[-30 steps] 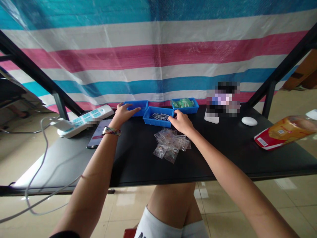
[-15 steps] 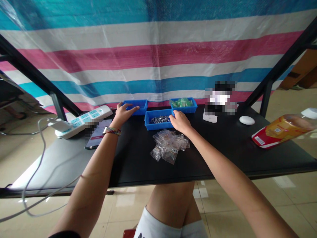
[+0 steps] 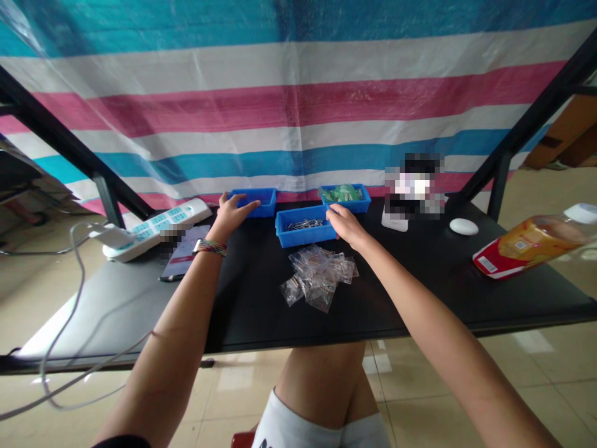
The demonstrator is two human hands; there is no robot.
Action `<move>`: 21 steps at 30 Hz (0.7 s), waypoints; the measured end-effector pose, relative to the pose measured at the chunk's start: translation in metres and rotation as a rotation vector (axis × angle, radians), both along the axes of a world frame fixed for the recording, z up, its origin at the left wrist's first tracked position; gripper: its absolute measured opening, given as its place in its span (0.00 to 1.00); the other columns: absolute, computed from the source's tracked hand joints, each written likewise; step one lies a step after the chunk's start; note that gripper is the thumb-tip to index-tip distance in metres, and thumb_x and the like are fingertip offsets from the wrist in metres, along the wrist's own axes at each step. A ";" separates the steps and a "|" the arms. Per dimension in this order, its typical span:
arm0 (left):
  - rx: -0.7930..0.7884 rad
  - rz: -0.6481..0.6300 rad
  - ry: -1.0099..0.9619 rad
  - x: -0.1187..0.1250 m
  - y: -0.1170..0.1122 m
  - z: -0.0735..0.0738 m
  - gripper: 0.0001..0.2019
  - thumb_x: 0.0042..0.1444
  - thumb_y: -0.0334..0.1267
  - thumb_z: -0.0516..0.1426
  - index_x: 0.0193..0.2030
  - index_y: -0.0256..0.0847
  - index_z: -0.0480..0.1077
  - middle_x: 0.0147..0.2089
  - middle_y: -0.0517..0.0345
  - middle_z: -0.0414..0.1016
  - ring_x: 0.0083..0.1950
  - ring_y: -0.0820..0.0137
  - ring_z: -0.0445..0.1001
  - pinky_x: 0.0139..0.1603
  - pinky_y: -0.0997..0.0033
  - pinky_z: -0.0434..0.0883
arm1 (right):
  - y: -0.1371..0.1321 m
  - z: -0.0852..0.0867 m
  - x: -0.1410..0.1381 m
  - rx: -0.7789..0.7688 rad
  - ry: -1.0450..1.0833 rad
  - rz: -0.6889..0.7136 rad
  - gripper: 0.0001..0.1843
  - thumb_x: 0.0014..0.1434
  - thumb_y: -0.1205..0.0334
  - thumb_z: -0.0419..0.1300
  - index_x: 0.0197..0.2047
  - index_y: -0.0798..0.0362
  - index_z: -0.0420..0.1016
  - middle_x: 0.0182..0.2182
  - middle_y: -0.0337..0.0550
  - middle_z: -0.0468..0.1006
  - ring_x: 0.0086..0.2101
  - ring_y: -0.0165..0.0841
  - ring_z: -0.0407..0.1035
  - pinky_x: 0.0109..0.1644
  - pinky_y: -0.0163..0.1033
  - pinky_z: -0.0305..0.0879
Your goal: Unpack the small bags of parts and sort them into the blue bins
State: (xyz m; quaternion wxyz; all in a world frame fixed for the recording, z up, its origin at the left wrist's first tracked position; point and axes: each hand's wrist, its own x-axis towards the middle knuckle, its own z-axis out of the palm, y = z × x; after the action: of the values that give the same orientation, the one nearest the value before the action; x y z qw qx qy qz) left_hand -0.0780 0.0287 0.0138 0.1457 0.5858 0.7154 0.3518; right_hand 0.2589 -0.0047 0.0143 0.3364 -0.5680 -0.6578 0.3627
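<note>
My left hand is at the left end of a blue plastic bin, thumb along its near side and fingers curled at its left edge. No contents show in the visible part of that bin. My right hand grips the right end of a second blue bin, its thumb near the top rim. Thin silvery metal pieces, like nails or pins, lie inside. Just behind it stands a third blue bin with small green packets. A heap of small clear plastic bags lies nearer me.
A phone and a white power strip with a cable are on the left of the black table. On the right are a white oval object, a drink bottle and a white item. A striped sheet hangs behind.
My right hand has shifted the bin of metal pieces to the right and slightly nearer me, away from the left bin. My left hand has barely moved.
</note>
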 end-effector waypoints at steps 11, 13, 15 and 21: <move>0.073 0.044 0.092 0.013 -0.016 0.014 0.33 0.64 0.64 0.61 0.67 0.44 0.72 0.78 0.39 0.62 0.80 0.37 0.58 0.79 0.35 0.58 | -0.004 0.012 0.013 -0.181 0.298 -0.069 0.22 0.65 0.47 0.52 0.57 0.46 0.73 0.41 0.42 0.77 0.37 0.39 0.74 0.41 0.44 0.78; 0.080 0.080 0.150 0.017 -0.024 0.022 0.35 0.66 0.59 0.59 0.74 0.42 0.66 0.78 0.35 0.62 0.79 0.37 0.60 0.78 0.34 0.61 | -0.010 0.015 0.018 -0.202 0.371 -0.083 0.26 0.65 0.48 0.52 0.64 0.42 0.69 0.47 0.43 0.78 0.39 0.40 0.76 0.43 0.48 0.81; 0.095 0.107 0.234 0.023 -0.034 0.032 0.40 0.65 0.53 0.60 0.78 0.35 0.59 0.77 0.28 0.62 0.77 0.34 0.63 0.75 0.33 0.63 | -0.016 0.018 0.025 -0.229 0.448 -0.099 0.28 0.64 0.51 0.52 0.67 0.39 0.65 0.48 0.43 0.79 0.40 0.41 0.77 0.43 0.51 0.83; 0.160 -0.154 0.284 0.068 -0.083 0.047 0.18 0.69 0.46 0.56 0.59 0.40 0.75 0.55 0.46 0.84 0.58 0.50 0.80 0.62 0.51 0.75 | -0.044 0.016 0.064 -0.183 0.665 -0.124 0.25 0.58 0.50 0.63 0.58 0.38 0.62 0.52 0.41 0.81 0.42 0.42 0.80 0.44 0.60 0.86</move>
State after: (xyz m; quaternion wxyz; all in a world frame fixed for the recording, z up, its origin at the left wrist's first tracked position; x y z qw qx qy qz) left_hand -0.0099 -0.0539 0.0611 0.0226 0.6924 0.6516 0.3089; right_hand 0.3227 -0.0485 0.0305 0.5011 -0.4855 -0.4413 0.5643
